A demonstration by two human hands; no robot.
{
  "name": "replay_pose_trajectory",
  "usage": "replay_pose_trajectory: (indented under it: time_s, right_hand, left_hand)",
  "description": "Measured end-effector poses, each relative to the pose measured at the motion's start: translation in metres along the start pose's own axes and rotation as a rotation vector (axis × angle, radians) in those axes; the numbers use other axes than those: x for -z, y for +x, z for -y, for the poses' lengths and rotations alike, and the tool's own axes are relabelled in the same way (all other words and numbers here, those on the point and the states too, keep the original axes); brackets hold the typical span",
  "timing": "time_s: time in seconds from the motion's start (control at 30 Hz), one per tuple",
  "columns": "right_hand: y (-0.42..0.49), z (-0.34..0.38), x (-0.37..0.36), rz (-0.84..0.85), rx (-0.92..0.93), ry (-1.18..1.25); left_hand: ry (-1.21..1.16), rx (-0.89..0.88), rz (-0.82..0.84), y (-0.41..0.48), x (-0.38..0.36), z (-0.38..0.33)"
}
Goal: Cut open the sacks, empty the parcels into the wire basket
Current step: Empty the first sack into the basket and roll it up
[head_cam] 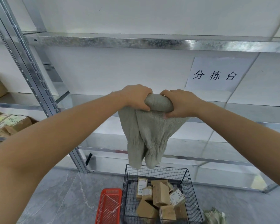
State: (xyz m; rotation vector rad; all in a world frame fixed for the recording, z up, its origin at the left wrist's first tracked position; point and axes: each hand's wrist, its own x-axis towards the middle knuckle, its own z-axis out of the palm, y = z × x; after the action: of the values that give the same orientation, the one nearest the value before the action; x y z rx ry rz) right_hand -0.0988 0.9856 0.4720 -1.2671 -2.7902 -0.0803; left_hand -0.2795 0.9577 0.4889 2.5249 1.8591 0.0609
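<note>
Fingers (145,109) of our left hand (137,97) and right hand (180,103) clamp tightly around the bunched end of the grey woven sack (145,135), which hangs limp directly above the black wire basket (153,172) containing cardboard parcels (160,195), with a red crate (108,206) just beside it

wire basket (157,191) near side cut off by bottom edge, parcel (176,198) label writing too small to read
</note>
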Motion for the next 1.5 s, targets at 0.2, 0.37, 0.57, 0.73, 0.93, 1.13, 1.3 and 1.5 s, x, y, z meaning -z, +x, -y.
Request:
replay_pose_trajectory:
  time_s: [0.2,0.37,0.57,0.73,0.93,1.13,1.3,1.5]
  right_hand:
    - [0.002,-0.008,0.020,0.158,-0.020,0.175]
    - [0.003,-0.008,0.009,-0.069,-0.011,0.028]
    - [-0.004,-0.008,-0.004,-0.307,0.002,-0.080]
    - [-0.008,-0.004,-0.007,-0.307,0.021,-0.119]
    - [-0.002,-0.005,0.002,0.012,-0.004,-0.114]
    - [0.002,-0.006,0.010,0.198,-0.019,0.156]
    - [0.001,-0.008,0.009,0.281,-0.051,0.231]
    - [-0.003,-0.005,0.008,0.061,-0.048,0.027]
  left_hand:
    - [0.338,-0.056,-0.377,-0.008,-0.016,-0.006]
    - [0.289,-0.006,-0.253,-0.008,-0.013,-0.006]
    - [-0.164,-0.068,0.121,-0.004,0.020,-0.002]
    - [-0.145,-0.026,0.250,0.003,0.016,0.001]
    - [0.336,-0.071,-0.119,-0.007,-0.010,-0.012]
    - [0.736,-0.098,-0.527,-0.013,-0.034,-0.010]
    - [0.680,-0.114,-0.571,-0.013,-0.039,-0.010]
    - [0.363,0.007,-0.235,-0.014,-0.022,-0.015]
